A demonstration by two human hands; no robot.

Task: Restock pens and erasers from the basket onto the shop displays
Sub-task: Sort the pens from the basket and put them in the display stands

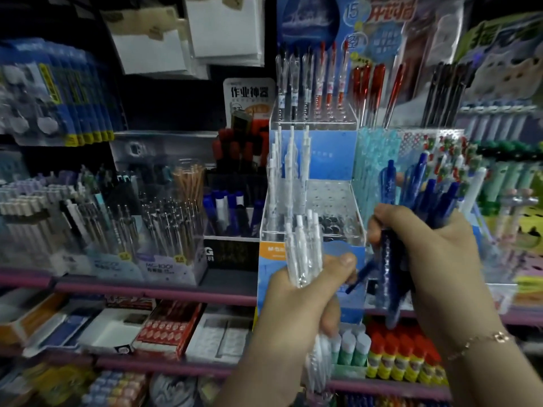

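- The left hand is clutching a bundle of white pens, fingers wrapped round it, just before the clear tiered display; a loose one is liable to be slipping out.
- The right hand is gripping dark blue pens near the blue pens standing at right; the bundle is risking knocking them over.
- No basket is showing.

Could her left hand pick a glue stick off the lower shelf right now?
Probably not yet. The left hand is wrapped round a bunch of white pens, so no fingers are spare. The glue sticks lie open just below, with nothing covering them.
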